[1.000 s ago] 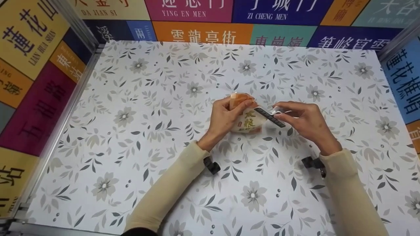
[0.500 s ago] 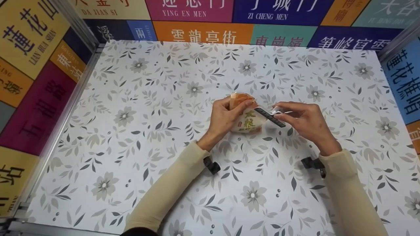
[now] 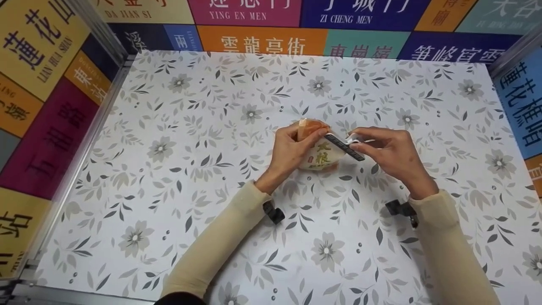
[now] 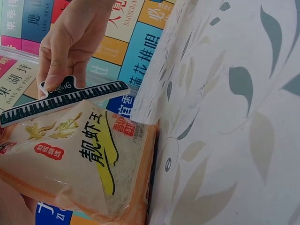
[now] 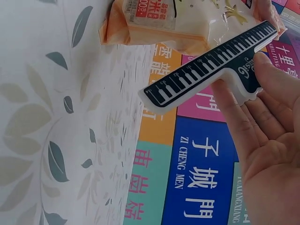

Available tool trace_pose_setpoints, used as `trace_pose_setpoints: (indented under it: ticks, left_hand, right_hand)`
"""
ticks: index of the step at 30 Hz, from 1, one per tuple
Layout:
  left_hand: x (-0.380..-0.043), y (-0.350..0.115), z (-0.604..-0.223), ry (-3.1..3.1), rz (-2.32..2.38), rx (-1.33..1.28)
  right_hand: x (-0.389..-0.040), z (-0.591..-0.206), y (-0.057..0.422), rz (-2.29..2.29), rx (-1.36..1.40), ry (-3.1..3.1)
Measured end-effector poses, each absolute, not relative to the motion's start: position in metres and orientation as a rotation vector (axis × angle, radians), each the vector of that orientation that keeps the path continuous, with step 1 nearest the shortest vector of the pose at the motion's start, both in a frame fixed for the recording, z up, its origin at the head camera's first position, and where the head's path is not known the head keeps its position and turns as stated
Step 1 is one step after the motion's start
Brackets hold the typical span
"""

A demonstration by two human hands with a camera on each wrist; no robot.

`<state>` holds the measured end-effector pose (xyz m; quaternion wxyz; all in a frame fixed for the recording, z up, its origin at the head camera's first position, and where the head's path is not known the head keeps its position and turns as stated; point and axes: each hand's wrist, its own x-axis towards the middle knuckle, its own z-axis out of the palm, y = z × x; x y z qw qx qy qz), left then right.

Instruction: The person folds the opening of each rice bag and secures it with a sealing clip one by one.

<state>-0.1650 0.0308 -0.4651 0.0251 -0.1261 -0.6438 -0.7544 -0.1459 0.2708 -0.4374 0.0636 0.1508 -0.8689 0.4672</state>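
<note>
A clear-and-orange plastic bag of rice (image 3: 324, 156) stands upright on the table. My left hand (image 3: 288, 148) grips its gathered top, thumb on the near side. My right hand (image 3: 394, 152) pinches the handles of a long clip (image 3: 346, 148) between thumb and fingers. Black-and-white piano keys run along the clip (image 5: 201, 68), which slants down to the right in the head view. Its upper left end comes right up to my left thumb at the bag's top. In the left wrist view the clip lies across the upper edge of the rice bag (image 4: 79, 154).
A white cloth with grey flowers and leaves covers the table (image 3: 203, 237). Colourful panels with large printed characters (image 3: 262, 42) stand along the back and both sides. A metal rail (image 3: 84, 156) runs along the left edge. Each wrist wears a small black camera (image 3: 274, 213).
My right hand has moved slightly left with the clip, bringing its end closer to the bag's top. My left hand keeps its hold, nearly still.
</note>
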Motion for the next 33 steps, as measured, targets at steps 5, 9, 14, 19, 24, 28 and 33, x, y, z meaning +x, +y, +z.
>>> trace_pose_setpoints:
  ticks: [5,9,14,19,24,28,33]
  left_hand:
    - [-0.1645,0.0289,-0.4657,-2.007,-2.301,-0.401]
    - [-0.1646,0.0277,-0.4662,-1.989,-2.293,-0.406]
    - [-0.1648,0.0266,-0.4643,-1.974,-2.246,-0.396]
    - [-0.1655,0.0264,-0.4630,-1.953,-2.209,-0.429]
    - [-0.1651,0.0267,-0.4629,-1.953,-2.225,-0.427]
    - [-0.1650,0.0270,-0.4631,-1.945,-2.251,-0.419]
    - [-0.1654,0.0267,-0.4613,-1.938,-2.289,-0.420]
  right_hand:
    - [-0.1452,-0.4369,0.2697,1.447,0.472,-2.648]
    - [-0.1446,-0.4376,0.2684,1.464,0.477,-2.655]
    - [-0.1446,-0.4388,0.2689,1.468,0.518,-2.604]
    - [-0.1440,-0.4391,0.2702,1.419,0.554,-2.555]
    - [-0.1422,-0.4379,0.2714,1.353,0.561,-2.542]
    - [-0.1418,-0.4376,0.2713,1.334,0.567,-2.521]
    - [-0.1426,-0.4370,0.2717,1.350,0.579,-2.487]
